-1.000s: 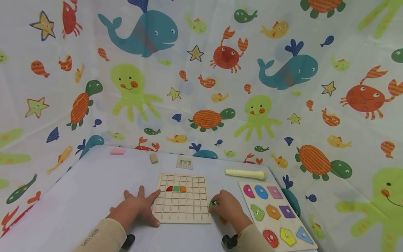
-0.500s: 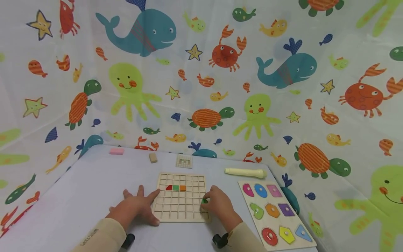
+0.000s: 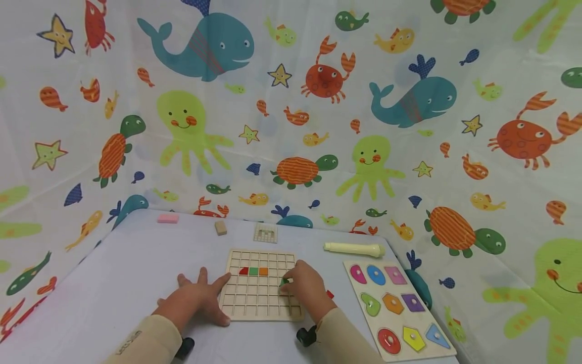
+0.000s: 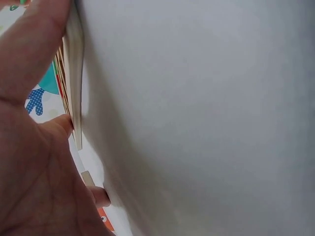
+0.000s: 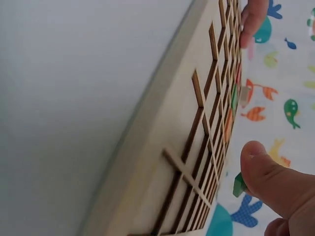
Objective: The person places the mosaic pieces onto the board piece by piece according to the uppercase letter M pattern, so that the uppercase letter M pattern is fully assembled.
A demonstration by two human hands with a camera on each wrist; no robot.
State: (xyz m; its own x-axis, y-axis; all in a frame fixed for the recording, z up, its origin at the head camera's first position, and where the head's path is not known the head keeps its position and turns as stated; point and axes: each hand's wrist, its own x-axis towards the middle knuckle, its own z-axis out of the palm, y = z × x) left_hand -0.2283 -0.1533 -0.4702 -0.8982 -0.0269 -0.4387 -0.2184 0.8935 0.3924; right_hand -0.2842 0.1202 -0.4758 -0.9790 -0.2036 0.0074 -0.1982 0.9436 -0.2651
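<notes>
A wooden grid board point(image 3: 261, 306) lies on the white table, with a red piece point(image 3: 244, 271), a green square point(image 3: 253, 271) and an orange square point(image 3: 263, 272) side by side in one row. My left hand point(image 3: 197, 298) rests spread at the board's left edge, thumb and a finger touching it. Over the right part of the grid, my right hand point(image 3: 309, 288) pinches a small green block point(image 5: 239, 185) between thumb and fingers. The block's full shape is hidden by the fingers.
A red piece point(image 3: 330, 293) shows beside the right hand. To the right lies a shape puzzle board point(image 3: 379, 323), with a cream tube-like stick point(image 3: 354, 249) behind it. Along the back are a pink block point(image 3: 167, 218), a wooden block point(image 3: 220, 228) and a small patterned card point(image 3: 265, 233).
My right hand has moved left from beside the board to over its right columns, carrying the green block. A red piece has come into view behind it. The left hand stays put.
</notes>
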